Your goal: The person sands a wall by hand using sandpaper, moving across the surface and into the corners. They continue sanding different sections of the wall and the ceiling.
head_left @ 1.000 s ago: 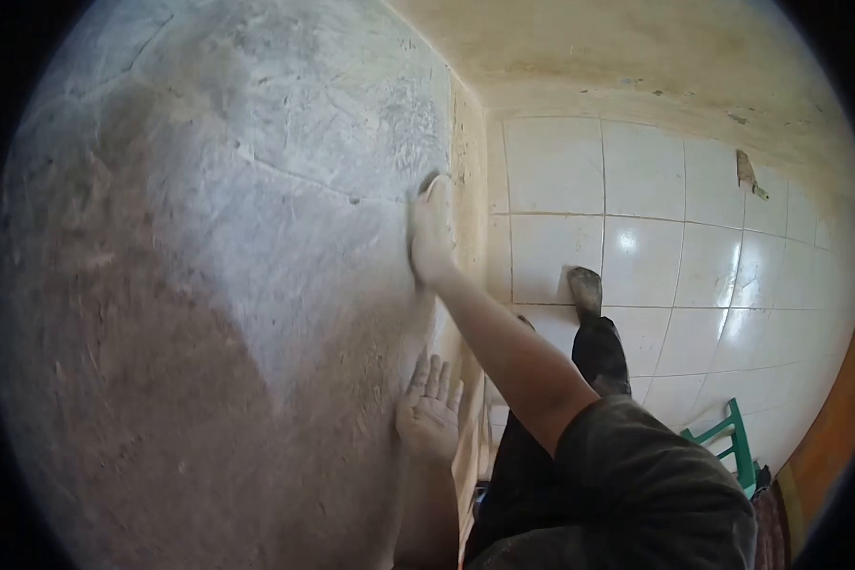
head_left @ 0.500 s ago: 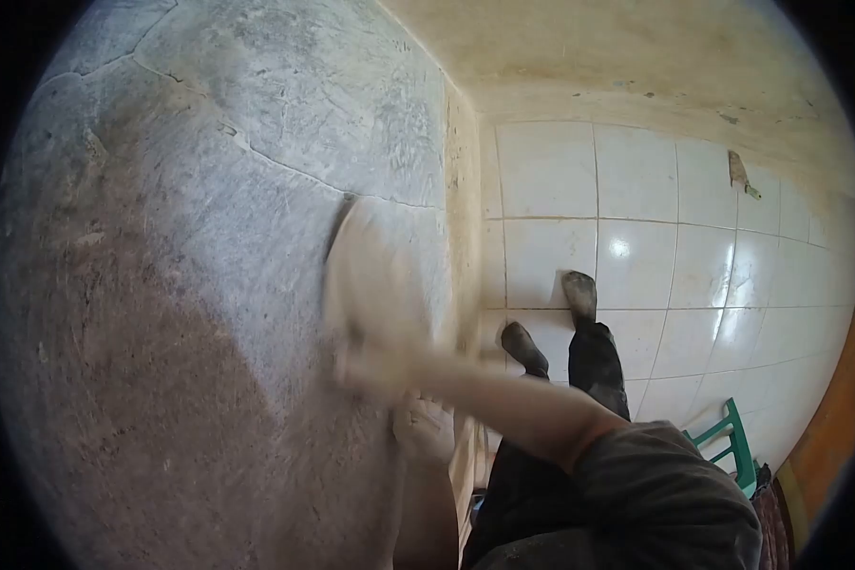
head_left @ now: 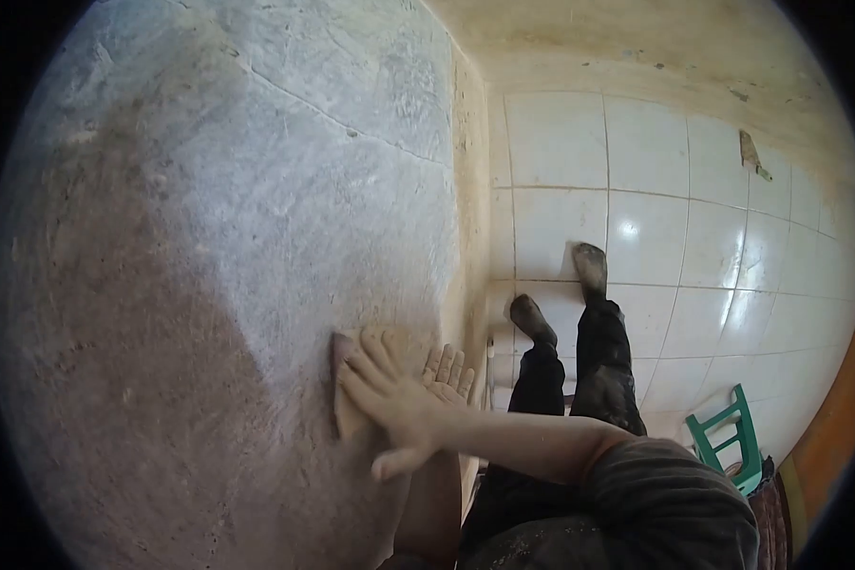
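My right hand (head_left: 389, 389) presses flat on a tan piece of sandpaper (head_left: 351, 418) against the grey plastered wall (head_left: 285, 256). Its fingers are spread over the sheet, and the thumb sticks out to the lower side. A darker purplish patch shows at the sheet's far edge. Below the right wrist, my left hand (head_left: 448, 373) is turned palm up with fingers extended, holding nothing visible; the right arm covers part of it. Pale dust coats both hands.
White floor tiles (head_left: 655, 228) lie to the right, with my two feet on them. A putty-knife-like tool (head_left: 752, 157) rests near the far wall. A green plastic stool (head_left: 731, 437) stands at the lower right. A crack (head_left: 323, 112) runs across the grey wall.
My right hand and the sandpaper have come down along the wall, nearer to my body; their motion blur has gone. My left hand has shifted up and now shows its palm. The view has tilted slightly.
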The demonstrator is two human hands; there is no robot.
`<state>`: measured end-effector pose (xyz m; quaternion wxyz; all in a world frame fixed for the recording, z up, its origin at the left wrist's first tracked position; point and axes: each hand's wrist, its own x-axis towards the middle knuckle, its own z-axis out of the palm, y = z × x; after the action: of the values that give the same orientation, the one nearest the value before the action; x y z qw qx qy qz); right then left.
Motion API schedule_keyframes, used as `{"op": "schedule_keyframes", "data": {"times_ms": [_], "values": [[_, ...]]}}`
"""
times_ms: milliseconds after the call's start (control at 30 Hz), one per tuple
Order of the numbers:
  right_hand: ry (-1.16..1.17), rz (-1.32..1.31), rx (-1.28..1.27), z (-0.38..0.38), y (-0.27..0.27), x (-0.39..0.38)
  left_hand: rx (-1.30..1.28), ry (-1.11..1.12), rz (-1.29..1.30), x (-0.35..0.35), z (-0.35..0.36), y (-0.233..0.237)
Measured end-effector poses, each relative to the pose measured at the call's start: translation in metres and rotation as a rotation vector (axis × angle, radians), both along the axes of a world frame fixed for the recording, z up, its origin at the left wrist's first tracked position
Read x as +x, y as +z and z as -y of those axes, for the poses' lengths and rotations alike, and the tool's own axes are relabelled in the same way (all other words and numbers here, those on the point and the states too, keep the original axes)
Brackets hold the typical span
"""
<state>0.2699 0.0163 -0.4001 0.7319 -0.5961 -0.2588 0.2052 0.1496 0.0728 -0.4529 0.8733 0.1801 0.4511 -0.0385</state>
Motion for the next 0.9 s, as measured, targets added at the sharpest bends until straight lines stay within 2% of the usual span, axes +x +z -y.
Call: {"op": "schedule_keyframes", "data": {"times_ms": [33, 67, 133, 167, 200, 233, 300, 367, 400, 433, 500, 533, 567, 600, 667, 733, 767, 833, 867, 900], "values": [[-0.014, -0.103, -0.05, -0.005, -0.022, 0.0, -0.167, 0.0, 0.297, -0.028, -0.011, -0.03], [-0.077, -0.326, -0.044, -0.018, -0.055, -0.002, -0.332, -0.003, 0.602, -0.053, -0.022, -0.061], [-0.167, -0.994, 0.075, -0.045, -0.125, 0.002, -0.246, -0.042, 0.504, -0.057, -0.018, -0.05], [-0.214, -1.199, 0.133, -0.055, -0.149, 0.0, 0.002, -0.078, 0.108, -0.031, 0.0, -0.004], [-0.251, -1.259, 0.144, -0.06, -0.148, 0.002, 0.25, -0.116, -0.282, -0.013, 0.009, 0.02], [-0.254, -1.143, 0.058, -0.063, -0.138, -0.016, 0.283, -0.101, -0.41, -0.011, 0.012, 0.018], [-0.225, -0.506, -0.148, -0.046, -0.072, -0.045, 0.187, -0.042, -0.329, -0.028, 0.002, 0.003], [-0.193, -0.07, -0.009, -0.024, -0.026, -0.058, 0.085, 0.01, -0.253, -0.044, -0.005, -0.009], [-0.149, -0.08, 0.009, -0.022, -0.029, -0.057, 0.131, -0.041, -0.257, -0.045, -0.005, -0.007], [-0.1, -0.238, -0.041, -0.024, -0.046, -0.051, 0.178, -0.088, -0.263, -0.044, -0.003, -0.002], [-0.064, -0.937, 0.0, -0.033, -0.087, -0.038, 0.277, -0.166, -0.264, -0.038, 0.004, 0.007], [-0.079, -1.249, 0.051, -0.035, -0.103, -0.036, 0.293, -0.136, -0.324, -0.036, 0.009, 0.013], [-0.128, -1.354, 0.053, -0.036, -0.113, -0.037, 0.307, -0.112, -0.384, -0.034, 0.014, 0.018], [-0.207, -1.287, 0.02, -0.04, -0.111, -0.042, 0.326, -0.094, -0.44, -0.031, 0.016, 0.018], [-0.355, -0.874, -0.122, -0.036, -0.093, -0.063, 0.568, -0.266, -0.229, -0.086, 0.008, -0.028], [-0.391, -0.451, -0.161, -0.017, -0.057, -0.083, 0.491, -0.176, -0.222, -0.103, 0.006, -0.033], [-0.388, -0.238, -0.175, -0.009, -0.041, -0.091, 0.298, 0.002, -0.31, -0.086, 0.006, -0.015], [-0.293, -0.55, -0.122, -0.007, -0.045, -0.08, -0.105, 0.118, -0.016, -0.088, -0.003, -0.025], [-0.188, -1.077, -0.048, -0.013, -0.066, -0.055, -0.313, 0.048, 0.358, -0.109, -0.017, -0.059], [-0.157, -1.281, -0.038, -0.017, -0.07, -0.05, -0.329, 0.017, 0.387, -0.121, -0.02, -0.064]]}}
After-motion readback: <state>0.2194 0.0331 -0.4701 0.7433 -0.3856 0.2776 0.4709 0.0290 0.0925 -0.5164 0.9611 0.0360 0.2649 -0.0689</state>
